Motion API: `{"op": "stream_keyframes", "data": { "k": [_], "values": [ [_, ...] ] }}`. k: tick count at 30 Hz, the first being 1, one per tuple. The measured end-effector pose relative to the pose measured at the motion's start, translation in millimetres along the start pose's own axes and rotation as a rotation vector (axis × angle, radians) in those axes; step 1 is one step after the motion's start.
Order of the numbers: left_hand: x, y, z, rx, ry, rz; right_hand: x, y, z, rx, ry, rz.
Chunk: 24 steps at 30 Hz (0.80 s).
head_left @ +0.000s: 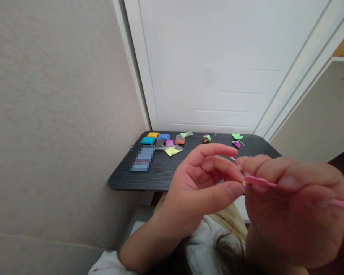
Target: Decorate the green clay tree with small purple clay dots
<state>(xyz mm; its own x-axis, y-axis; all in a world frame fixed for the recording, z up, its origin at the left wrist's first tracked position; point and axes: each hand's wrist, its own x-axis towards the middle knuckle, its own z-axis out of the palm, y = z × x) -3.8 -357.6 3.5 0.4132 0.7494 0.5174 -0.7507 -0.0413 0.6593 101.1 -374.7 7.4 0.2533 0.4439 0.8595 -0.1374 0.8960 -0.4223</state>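
My right hand [298, 221] is closed around a thin pink modelling tool [259, 181], whose flattened end points left and whose handle sticks out at the right. Thumb and index or middle finger of my left hand [192, 187] pinch at a tiny yellow and purple piece [245, 185], which looks like clay. The tool's tip meets the left fingertips at this piece. Most of the piece is hidden by the fingers. Both hands are raised in front of the near side of the dark table [154, 181].
Several packets of coloured clay, among them a yellow packet [173, 150] and a teal packet [148, 140], lie at the table's left. A small mushroom figure [206, 138], a green clover shape [237, 136] and a purple grape-like cluster [236, 144] are farther back. A blurred-out rectangle [143, 158] lies front left.
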Motion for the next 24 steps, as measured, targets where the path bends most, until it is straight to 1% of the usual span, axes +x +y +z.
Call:
{"op": "stream_keyframes", "data": {
  "k": [5,9,16,20,24],
  "values": [
    [-0.9,0.0,0.0,0.010,-0.007,-0.004,0.0,0.6,2.7,0.003,0.016,-0.037],
    [-0.3,0.3,-0.5,0.013,-0.009,-0.015,-0.4,-0.8,4.2,-0.040,0.047,-0.055],
    [0.0,1.2,0.1,0.016,-0.008,-0.016,0.1,0.9,0.9,-0.057,-0.002,-0.093],
    [-0.2,1.9,0.6,0.029,-0.003,-0.015,-0.2,1.9,3.0,-0.061,0.019,-0.126],
    [-0.2,1.5,0.9,0.036,-0.001,-0.006,0.4,1.7,3.0,-0.065,0.016,-0.108]
  ]
}}
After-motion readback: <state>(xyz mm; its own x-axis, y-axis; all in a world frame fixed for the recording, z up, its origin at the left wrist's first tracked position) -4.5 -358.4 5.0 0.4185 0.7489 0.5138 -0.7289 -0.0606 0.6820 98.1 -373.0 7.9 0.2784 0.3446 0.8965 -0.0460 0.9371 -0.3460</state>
